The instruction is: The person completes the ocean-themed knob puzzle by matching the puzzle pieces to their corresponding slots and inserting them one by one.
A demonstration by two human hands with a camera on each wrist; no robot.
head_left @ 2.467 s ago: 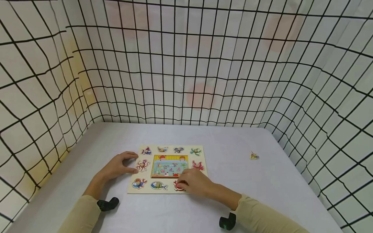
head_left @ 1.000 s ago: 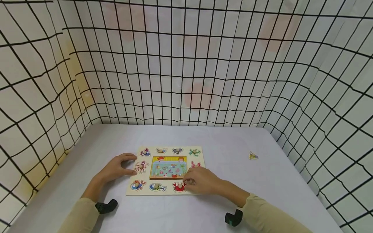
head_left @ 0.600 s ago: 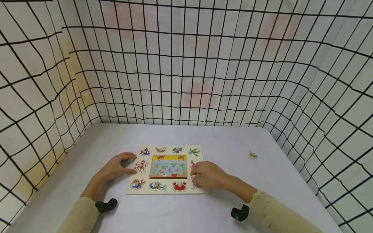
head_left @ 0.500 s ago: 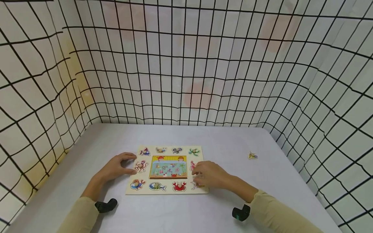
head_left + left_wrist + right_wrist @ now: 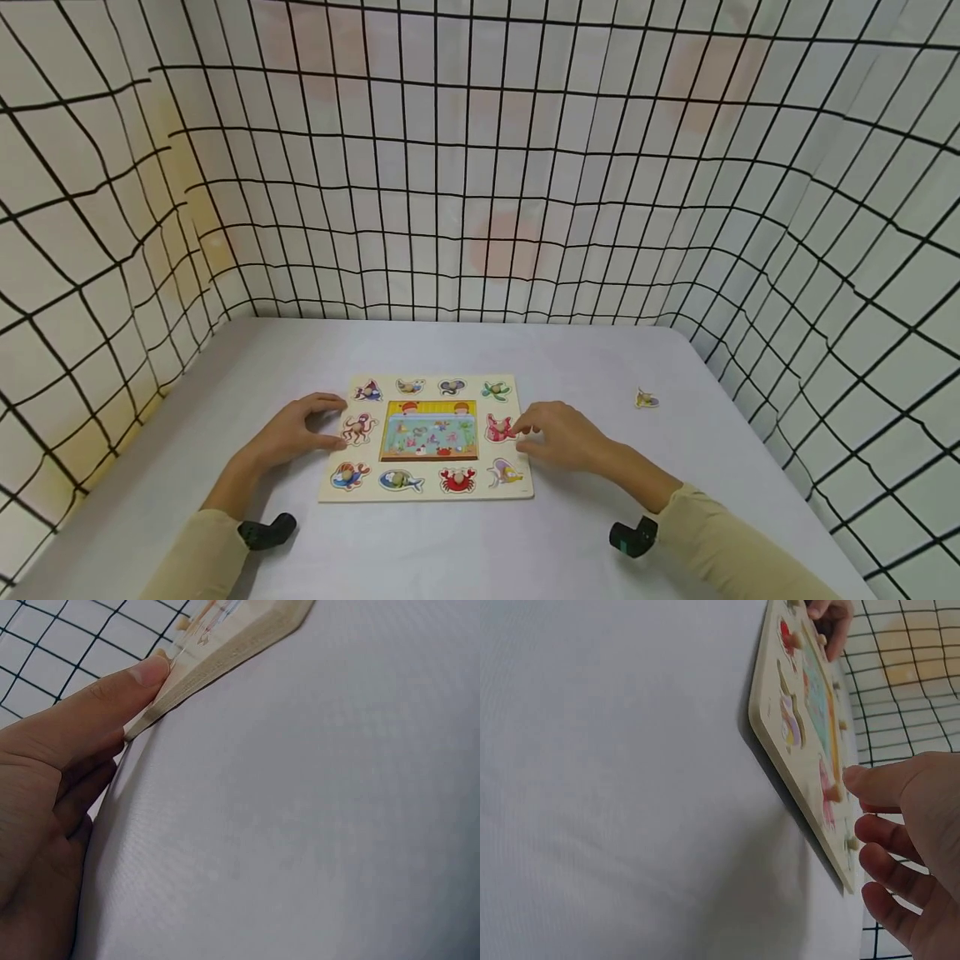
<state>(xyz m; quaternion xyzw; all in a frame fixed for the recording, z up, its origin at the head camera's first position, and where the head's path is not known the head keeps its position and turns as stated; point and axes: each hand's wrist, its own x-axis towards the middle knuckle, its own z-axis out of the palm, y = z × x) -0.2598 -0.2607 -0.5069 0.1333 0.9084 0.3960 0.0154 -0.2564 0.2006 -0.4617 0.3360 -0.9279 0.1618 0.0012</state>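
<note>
A pale wooden peg puzzle board [image 5: 427, 493] with sea-animal pieces lies on the table. My left hand [image 5: 294, 429] is at its left edge; in the left wrist view the thumb [image 5: 152, 671] rests on the board's rim. My right hand [image 5: 562, 435] hovers over the right edge with loosely bent fingers, holding nothing. Its fingertips are close to the red lobster-like piece [image 5: 498, 428], whose wooden knob [image 5: 832, 793] shows in the right wrist view. A red crab piece [image 5: 457, 480] sits in the bottom row. The bottom-right recess [image 5: 506, 472] shows a printed picture and no knob.
A small loose puzzle piece [image 5: 647, 399] with a knob lies on the white table farther right. Black wire mesh [image 5: 480, 208] in front of white sheeting surrounds the table at the back and sides. A dark wrist device [image 5: 633, 537] hangs at each sleeve.
My right hand has moved from the crab piece rightward and away to the board's right edge, uncovering the bottom-right recess and the red lobster-like piece. My left hand has stayed at the left edge.
</note>
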